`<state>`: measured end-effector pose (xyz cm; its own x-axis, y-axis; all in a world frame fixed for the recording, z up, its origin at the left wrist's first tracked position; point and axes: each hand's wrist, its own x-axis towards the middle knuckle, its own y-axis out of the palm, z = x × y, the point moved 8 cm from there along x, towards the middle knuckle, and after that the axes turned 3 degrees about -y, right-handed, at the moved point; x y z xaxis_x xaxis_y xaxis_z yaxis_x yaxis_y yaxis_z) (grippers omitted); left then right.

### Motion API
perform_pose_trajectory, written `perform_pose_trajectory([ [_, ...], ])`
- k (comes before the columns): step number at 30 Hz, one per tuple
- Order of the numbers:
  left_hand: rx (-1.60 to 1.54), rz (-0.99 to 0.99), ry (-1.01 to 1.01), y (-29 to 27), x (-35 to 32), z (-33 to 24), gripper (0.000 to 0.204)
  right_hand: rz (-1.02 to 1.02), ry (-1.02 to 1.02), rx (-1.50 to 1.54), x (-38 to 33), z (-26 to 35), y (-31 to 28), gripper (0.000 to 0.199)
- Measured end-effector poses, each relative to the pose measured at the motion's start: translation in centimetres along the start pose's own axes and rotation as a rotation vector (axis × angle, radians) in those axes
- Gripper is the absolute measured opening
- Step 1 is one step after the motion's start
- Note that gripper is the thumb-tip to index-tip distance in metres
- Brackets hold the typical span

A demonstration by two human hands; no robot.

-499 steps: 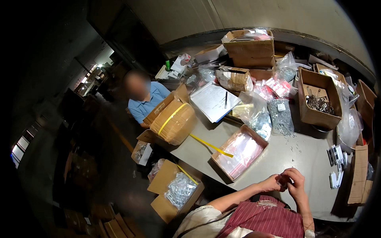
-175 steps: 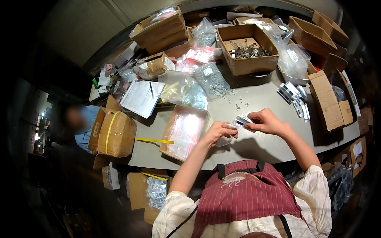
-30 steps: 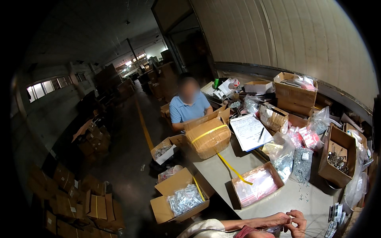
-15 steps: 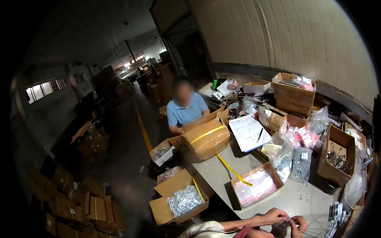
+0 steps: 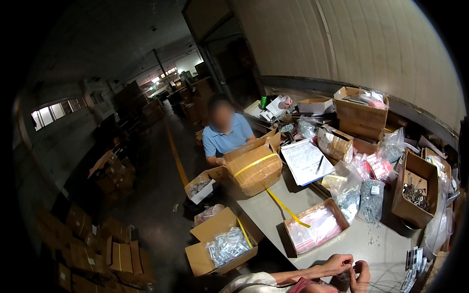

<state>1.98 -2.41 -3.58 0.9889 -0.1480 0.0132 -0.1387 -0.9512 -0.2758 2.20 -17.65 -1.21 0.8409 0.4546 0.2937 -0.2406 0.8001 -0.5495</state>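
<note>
Low in the picture, my left hand point(image 5: 338, 264) and my right hand point(image 5: 360, 277) meet over the near part of the table. The fingers of both are bent into a pinch, tip to tip. Whatever lies between them is too small and too hidden to name. Just beyond my hands sits a shallow cardboard box point(image 5: 317, 249) of clear, pink-edged plastic bags point(image 5: 315, 227). A few loose small metal pieces point(image 5: 373, 240) lie on the tabletop, next to a clear bag of small metal parts point(image 5: 371, 200).
A taped carton point(image 5: 256, 174) stands before a co-worker in a blue shirt point(image 5: 229, 134). A clipboard with paper point(image 5: 307, 161) and pen lies beyond. At right is a box of metal hardware point(image 5: 415, 168); an open carton of packed parts point(image 5: 227, 246) stands left of the table.
My hands have shifted slightly left and closer together. A bit of clear plastic seen between my fingers earlier is now hidden. The co-worker leans slightly left.
</note>
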Motion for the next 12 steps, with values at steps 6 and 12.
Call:
perform_pose_trajectory([
  [6, -0.087, 0.027, 0.004, 0.3, 0.1, 0.4, 0.013, 0.045, 0.429, 0.639, -3.8, -13.5, 5.0, 0.020],
  [12, -0.032, 0.103, -0.030, 0.3, -0.1, 0.6, 0.017, 0.331, 0.380, -0.159, -1.0, -4.3, 2.5, 0.063],
])
